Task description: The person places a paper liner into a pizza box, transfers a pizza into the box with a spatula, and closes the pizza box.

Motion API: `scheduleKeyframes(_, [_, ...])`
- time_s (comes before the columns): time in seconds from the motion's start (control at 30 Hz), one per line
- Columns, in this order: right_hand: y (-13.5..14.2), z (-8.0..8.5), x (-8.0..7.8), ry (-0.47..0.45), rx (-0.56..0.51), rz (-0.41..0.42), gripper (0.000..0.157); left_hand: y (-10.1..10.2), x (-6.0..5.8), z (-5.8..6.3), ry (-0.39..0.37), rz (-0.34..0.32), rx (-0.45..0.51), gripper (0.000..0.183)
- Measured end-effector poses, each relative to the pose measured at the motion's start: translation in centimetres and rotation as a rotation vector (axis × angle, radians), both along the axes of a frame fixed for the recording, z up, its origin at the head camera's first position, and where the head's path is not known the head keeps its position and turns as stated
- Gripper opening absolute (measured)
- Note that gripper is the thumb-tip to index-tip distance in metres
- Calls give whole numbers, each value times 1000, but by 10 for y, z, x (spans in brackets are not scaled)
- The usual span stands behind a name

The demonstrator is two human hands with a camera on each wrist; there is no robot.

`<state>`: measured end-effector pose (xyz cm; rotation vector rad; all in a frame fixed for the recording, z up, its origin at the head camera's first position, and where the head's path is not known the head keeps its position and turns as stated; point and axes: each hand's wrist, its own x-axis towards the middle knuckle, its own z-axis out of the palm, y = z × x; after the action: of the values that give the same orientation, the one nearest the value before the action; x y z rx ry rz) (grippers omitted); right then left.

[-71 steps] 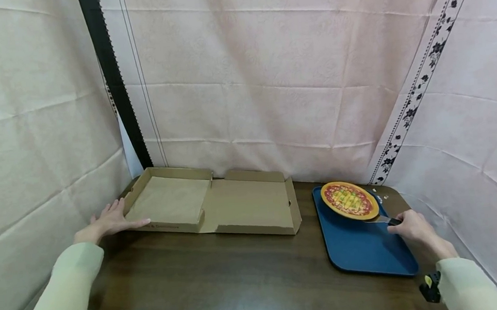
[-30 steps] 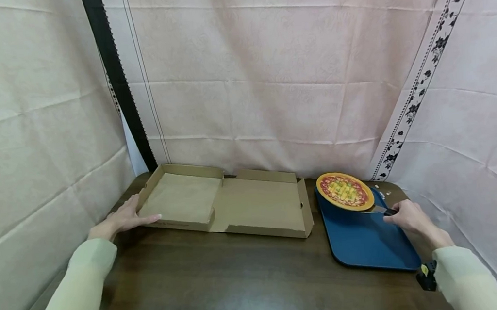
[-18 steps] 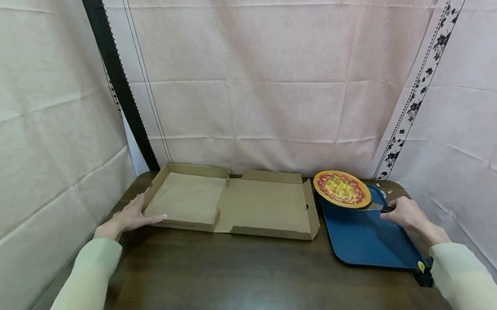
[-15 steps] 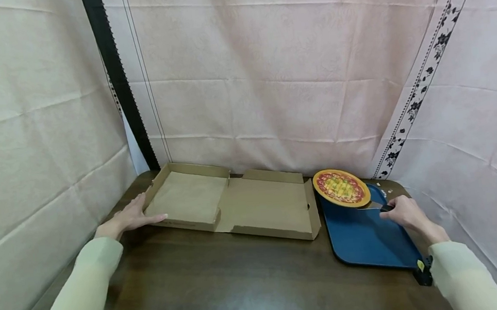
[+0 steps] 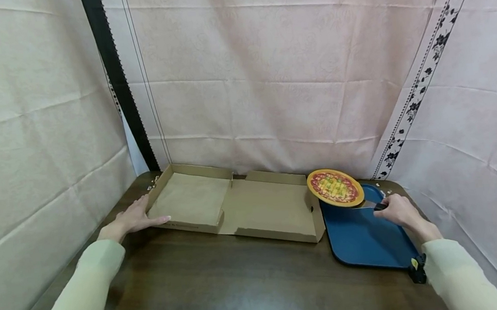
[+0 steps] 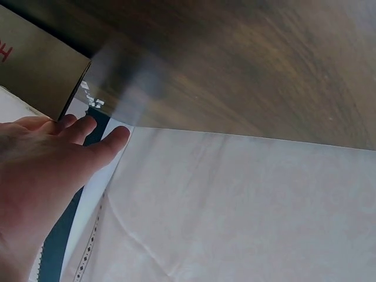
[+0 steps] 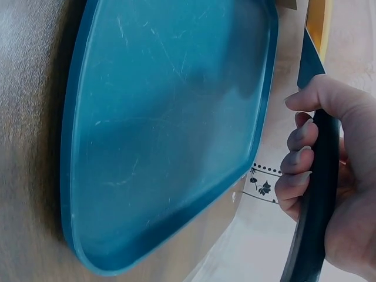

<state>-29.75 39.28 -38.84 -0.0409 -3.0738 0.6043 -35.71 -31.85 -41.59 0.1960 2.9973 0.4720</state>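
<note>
My right hand [image 5: 399,210] grips the black handle of a pizza server [image 7: 321,188], its fingers curled round it in the right wrist view. On the server's metal blade sits a round pizza [image 5: 335,187] with a yellow-orange rim, held above the far left part of the blue tray [image 5: 367,243] and overlapping the right edge of the box. A cardboard pizza box [image 5: 274,206] lies unfolded to the left, a sheet of brown paper [image 5: 192,198] in its left half. My left hand [image 5: 134,217] rests at that half's near left corner, fingers and thumb spread.
Brown wooden table [image 5: 241,282] spreads in front of the box and tray. Pale cloth [image 5: 247,77] hangs behind and on both sides, close to the table's edges. Small white bits [image 6: 92,100] lie near the box's left side.
The pizza on the server has moved left, toward the box's right edge, with my right hand following. The left hand keeps its place at the box corner while the head view shifts slightly.
</note>
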Motion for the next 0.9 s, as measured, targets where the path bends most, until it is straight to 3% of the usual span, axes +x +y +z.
scheduleKeyframes(0.9, [-17, 3, -12, -2, 19, 33, 24, 14, 5, 1, -21, -5, -37, 125])
